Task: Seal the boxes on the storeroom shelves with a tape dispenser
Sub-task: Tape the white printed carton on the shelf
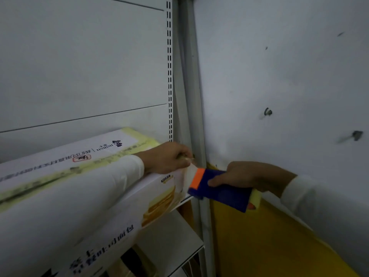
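shelf upright blocks box's right end – open above

one printed cardboard box | one blue-and-orange tape dispenser | two hands: left hand, right hand | one slotted shelf upright

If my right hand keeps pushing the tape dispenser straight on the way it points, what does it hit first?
Probably the box: the right hand aims the tape dispenser leftward at the box's end face, just below the left hand. Depth is unclear; the shelf upright stands close behind.
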Available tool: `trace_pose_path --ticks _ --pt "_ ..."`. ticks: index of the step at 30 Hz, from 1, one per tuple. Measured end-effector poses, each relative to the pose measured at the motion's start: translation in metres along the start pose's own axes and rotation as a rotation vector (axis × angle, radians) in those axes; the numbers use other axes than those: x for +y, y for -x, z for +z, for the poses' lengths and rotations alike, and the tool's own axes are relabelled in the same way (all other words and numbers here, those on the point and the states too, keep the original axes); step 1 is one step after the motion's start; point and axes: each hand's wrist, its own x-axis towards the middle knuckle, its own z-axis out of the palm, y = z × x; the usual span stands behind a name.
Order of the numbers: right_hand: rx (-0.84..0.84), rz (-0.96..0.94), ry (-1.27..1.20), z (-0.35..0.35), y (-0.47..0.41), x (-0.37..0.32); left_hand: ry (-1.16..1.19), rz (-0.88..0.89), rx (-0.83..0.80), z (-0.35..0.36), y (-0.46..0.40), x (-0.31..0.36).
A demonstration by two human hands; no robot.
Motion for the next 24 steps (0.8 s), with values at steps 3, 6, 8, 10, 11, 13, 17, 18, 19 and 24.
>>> trace_pose_path --ticks 3,6,8,10,11,13,17,18,19,24 --pt "0.035 0.101 0.286 0.034 -0.005 0.029 -0.036 0.025 0.024 0.003 -0.001 -0.003" --pt "0.115 0.101 0.145 0.049 -0.005 0.055 -0.105 0.009 -0.007 0.004 -0.003 -0.004" --pt "0.199 0.066 0.028 0.042 -0.004 0.056 -0.136 -0.048 -0.037 0.007 -0.009 0.0" --pt "0.282 0.007 -0.05 0.031 -0.002 0.051 -0.203 -0.154 0.001 0.015 -0.014 0.009" --pt "0.316 -0.021 -0.091 0.025 -0.002 0.049 -0.272 -0.207 0.033 0.02 -0.016 0.013" --pt "0.353 -0.064 -0.141 0.018 -0.003 0.046 -0.398 -0.296 0.064 0.029 -0.022 0.017" --pt "0.355 -0.155 -0.125 0.02 -0.016 0.048 -0.41 -0.374 0.017 0.032 -0.026 0.017" --pt "0.358 -0.184 -0.134 0.02 -0.02 0.049 -0.423 -0.393 0.01 0.032 -0.027 0.017" --pt "0.362 -0.214 -0.148 0.021 -0.024 0.049 -0.441 -0.403 0.006 0.032 -0.028 0.018" --pt "0.368 -0.302 -0.197 0.018 -0.043 0.048 -0.455 -0.426 0.04 0.032 -0.027 0.022"
